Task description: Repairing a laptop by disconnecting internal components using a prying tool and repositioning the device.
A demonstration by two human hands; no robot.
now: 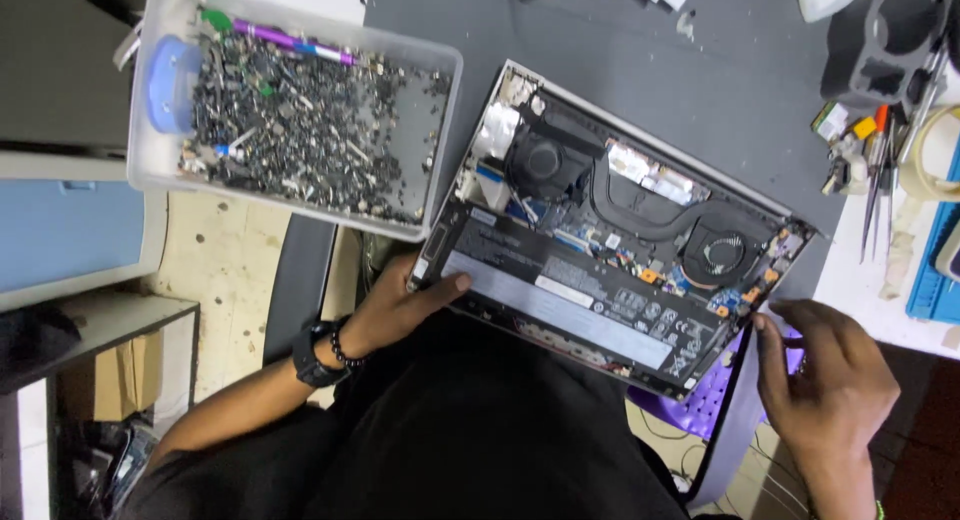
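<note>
Left hand (400,305): lower centre-left of the frame, thumb on top of the near left corner of the laptop (610,235), fingers under its edge, gripping it. A black watch (312,355) and a bead bracelet (342,348) sit on the wrist.

Right hand (825,375): lower right, fingers curled, fingertips touching the laptop's near right corner; whether it truly grips cannot be told.

Laptop: centre of the frame, bottom cover off, lying tilted across the edge of the dark grey worktop (700,70). Inside show a long black battery (575,295) along the near side, two round fans (545,160) and a curved black heat pipe between them.

Clear plastic tub (440,120): upper left, just beside the laptop, holding a heap of small dark screws and a purple pen (290,42).

Tool holder (895,40): upper right corner, black, with screwdrivers and tweezers beside it.

Purple plastic stool (715,405): lower right, below the laptop's corner.
</note>
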